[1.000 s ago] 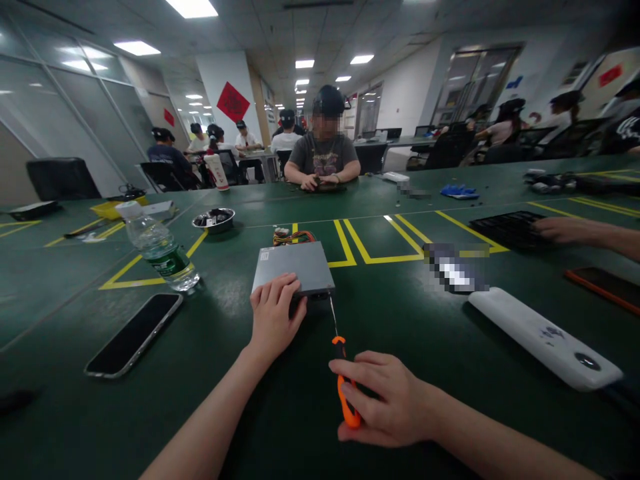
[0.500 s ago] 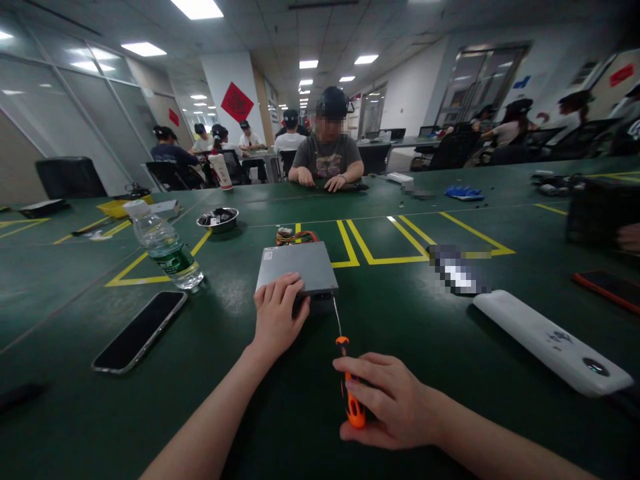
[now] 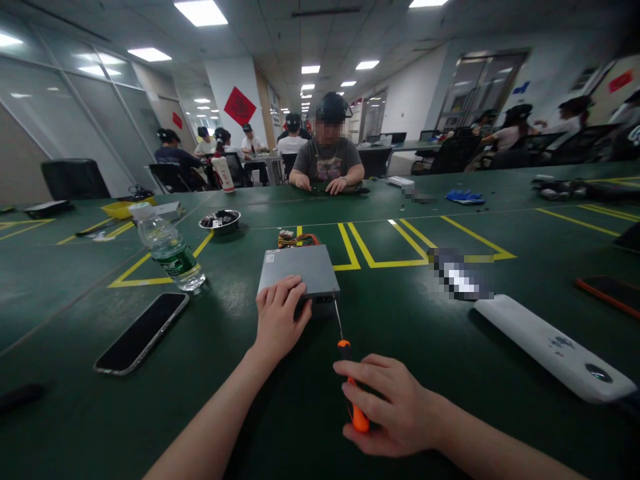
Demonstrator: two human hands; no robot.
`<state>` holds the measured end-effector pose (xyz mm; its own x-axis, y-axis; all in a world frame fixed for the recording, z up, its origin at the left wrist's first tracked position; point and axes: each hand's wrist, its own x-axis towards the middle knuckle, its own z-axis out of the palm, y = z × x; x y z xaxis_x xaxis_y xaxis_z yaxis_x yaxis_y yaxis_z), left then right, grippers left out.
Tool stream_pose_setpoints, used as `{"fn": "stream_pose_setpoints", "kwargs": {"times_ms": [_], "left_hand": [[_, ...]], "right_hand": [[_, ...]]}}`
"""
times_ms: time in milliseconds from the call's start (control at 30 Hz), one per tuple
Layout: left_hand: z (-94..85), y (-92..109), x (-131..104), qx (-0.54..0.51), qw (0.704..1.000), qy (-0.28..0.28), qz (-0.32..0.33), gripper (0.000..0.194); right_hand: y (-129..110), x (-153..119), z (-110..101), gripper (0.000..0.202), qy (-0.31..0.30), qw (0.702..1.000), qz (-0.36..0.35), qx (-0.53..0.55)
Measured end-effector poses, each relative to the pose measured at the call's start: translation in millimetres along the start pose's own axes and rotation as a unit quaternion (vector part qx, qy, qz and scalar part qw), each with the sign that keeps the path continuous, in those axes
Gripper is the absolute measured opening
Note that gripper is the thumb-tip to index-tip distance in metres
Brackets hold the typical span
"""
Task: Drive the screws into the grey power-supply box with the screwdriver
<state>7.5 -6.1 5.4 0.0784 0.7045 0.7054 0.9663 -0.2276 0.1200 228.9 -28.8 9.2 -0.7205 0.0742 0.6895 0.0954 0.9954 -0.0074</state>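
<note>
Head | left hand [image 3: 281, 313] grips metal box [image 3: 303, 263] | right hand [image 3: 393, 403] grips screwdriver [image 3: 344, 347], seemingly touching metal box's corner

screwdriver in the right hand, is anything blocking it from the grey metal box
Nothing visible: the screwdriver runs unobstructed to the near right corner of the grey metal box, though whether its tip touches is too small to tell. The left hand rests at the near left of the box, clear of that line.

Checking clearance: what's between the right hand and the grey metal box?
In the head view, the screwdriver held in the right hand; its shaft runs toward the grey metal box. Tip contact unclear.
</note>
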Motion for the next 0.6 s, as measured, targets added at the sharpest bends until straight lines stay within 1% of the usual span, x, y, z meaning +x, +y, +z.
{"fn": "stream_pose_setpoints", "kwargs": {"times_ms": [67,200,300,367,433,533,600], "left_hand": [[-0.9,0.5,0.3,0.002,1.0,0.0,0.006,0.023],[-3.7,0.9,0.7,0.017,1.0,0.003,0.012,0.022],[-5.4,0.8,0.8,0.021,1.0,0.012,0.002,0.025],[-5.8,0.6,0.8,0.016,1.0,0.015,-0.003,0.032],[-5.6,0.2,0.8,0.013,1.0,0.018,-0.004,0.035],[-4.4,-0.7,0.9,0.012,1.0,0.022,-0.003,0.032],[-3.4,-1.3,0.9,0.01,1.0,0.021,-0.004,0.03]], "right_hand": [[-0.3,-1.1,2.8,0.028,-0.011,1.0,0.005,0.016],[-1.2,-0.3,2.8,0.035,-0.075,0.997,0.023,0.023],[-1.6,1.4,-0.2,0.034,-0.106,0.994,0.009,0.009],[-1.1,2.0,-1.9,0.033,-0.1,0.995,-0.005,0.001],[-0.3,1.7,-3.0,0.033,-0.073,0.997,-0.008,-0.004],[0.6,0.5,-3.6,0.029,-0.026,1.0,-0.004,0.0],[0.7,-0.2,-3.6,0.026,-0.009,1.0,0.001,0.007]]}}
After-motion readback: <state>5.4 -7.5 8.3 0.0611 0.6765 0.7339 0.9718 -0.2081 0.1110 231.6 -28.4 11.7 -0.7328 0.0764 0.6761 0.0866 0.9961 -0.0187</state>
